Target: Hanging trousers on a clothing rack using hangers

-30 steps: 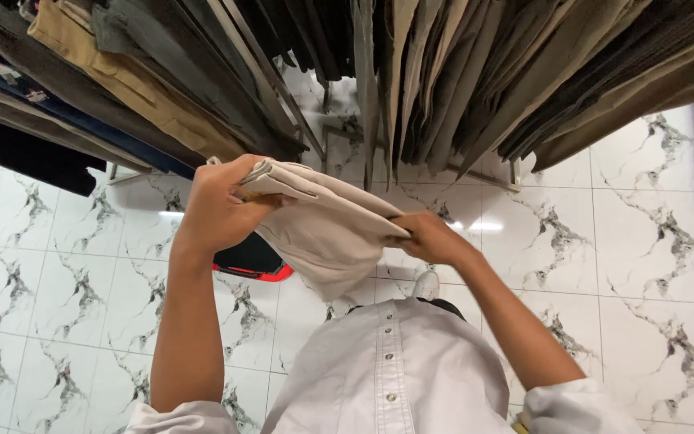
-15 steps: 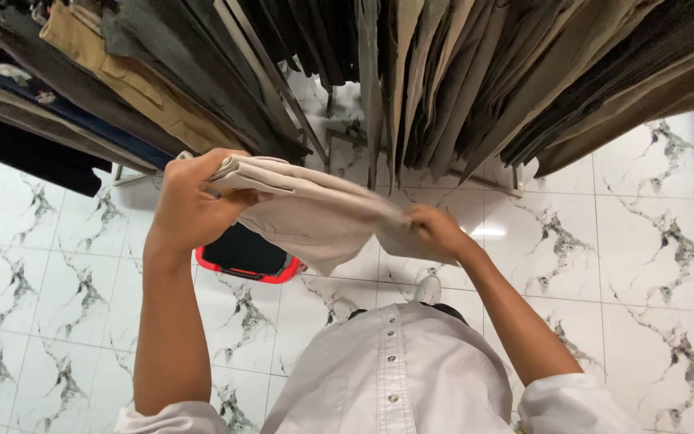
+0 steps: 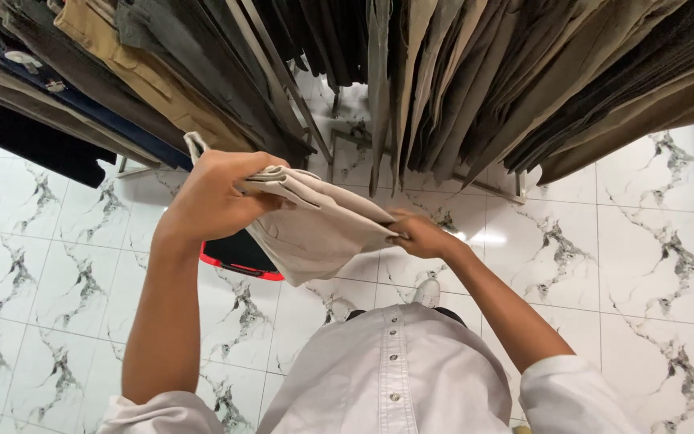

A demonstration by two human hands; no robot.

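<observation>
The left hand has risen, still clamped with the right hand on the folded beige trousers, now nearer the hanging trousers. Below lies a white marble-patterned tiled floor with a red-rimmed black tray.

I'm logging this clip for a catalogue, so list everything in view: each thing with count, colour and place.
folded garment: one, beige, held up between both hands at centre.
hanging trousers: many, exact count unclear; tan, grey, brown, navy, black; packed in rows across the top.
rack frame: one visible, pale metal, on the floor under the hanging rows.
red-rimmed object: one, dark with red edge, on the floor behind the garment.
floor tiles: many, white with grey veining, throughout.
shirt: one, white, buttoned, bottom centre.
left hand: grip on the garment's left end.
right hand: grip on its right end.
</observation>
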